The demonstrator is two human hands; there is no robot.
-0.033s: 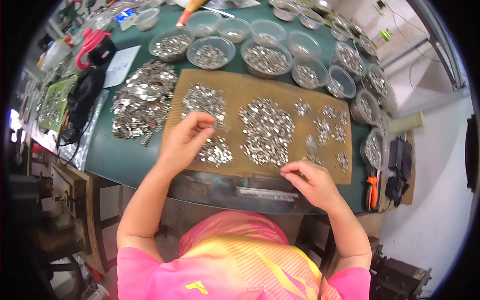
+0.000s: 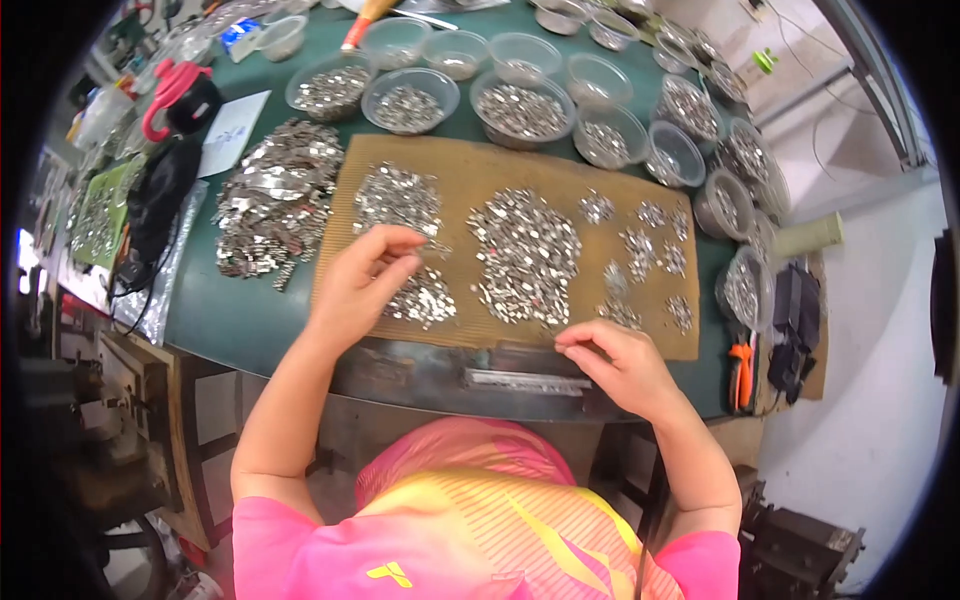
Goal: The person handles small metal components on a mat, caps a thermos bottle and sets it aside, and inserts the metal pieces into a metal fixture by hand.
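My left hand point(image 2: 365, 280) is over the left part of a brown corrugated cardboard mat point(image 2: 465, 180), between an upper pile of small shiny metal pieces point(image 2: 398, 198) and a lower pile point(image 2: 424, 300). Its thumb and fingers curl toward each other; whatever is between them is too small to make out. Near the mat's front edge, my right hand point(image 2: 622, 366) pinches thumb and forefinger together, just below the large middle pile of metal pieces point(image 2: 525, 255). Any piece in that pinch cannot be made out. In front of the mat lies a narrow metal strip point(image 2: 528, 382).
Clear plastic bowls of metal pieces point(image 2: 520, 112) line the mat's far and right sides. Small piles point(image 2: 638, 255) dot its right part. To the left are a heap of metal strips point(image 2: 280, 195) and a pink-lidded black jug point(image 2: 185, 100). Orange-handled pliers point(image 2: 740, 375) lie at right.
The whole view has shifted slightly, so the table sits a little further left and up. Both hands keep nearly the same pose and place.
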